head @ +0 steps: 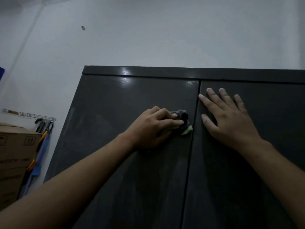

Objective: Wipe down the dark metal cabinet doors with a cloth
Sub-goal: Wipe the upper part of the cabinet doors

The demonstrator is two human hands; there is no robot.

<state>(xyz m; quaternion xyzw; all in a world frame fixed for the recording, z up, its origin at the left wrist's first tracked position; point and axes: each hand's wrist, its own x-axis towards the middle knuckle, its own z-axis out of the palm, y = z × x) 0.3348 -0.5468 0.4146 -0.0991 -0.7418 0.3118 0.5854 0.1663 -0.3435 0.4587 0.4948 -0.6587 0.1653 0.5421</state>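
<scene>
The left hand (153, 128) curls its fingers round a crumpled dark cloth (182, 119) with a pale green patch, pressing it against the left cabinet door (115, 104) near that door's right edge, high up. The right hand (231, 124) lies flat with fingers spread on the right cabinet door (272, 129), just beside the seam. Cardboard boxes (14, 154) stand stacked left of the cabinet.

The left hand (151, 128) presses a bunched dark cloth (182, 122) against the left cabinet door (115, 146), near the centre seam. The right hand (229, 119) lies flat, fingers spread, on the right cabinet door (272, 129). Cardboard boxes (14, 156) stand at left.
</scene>
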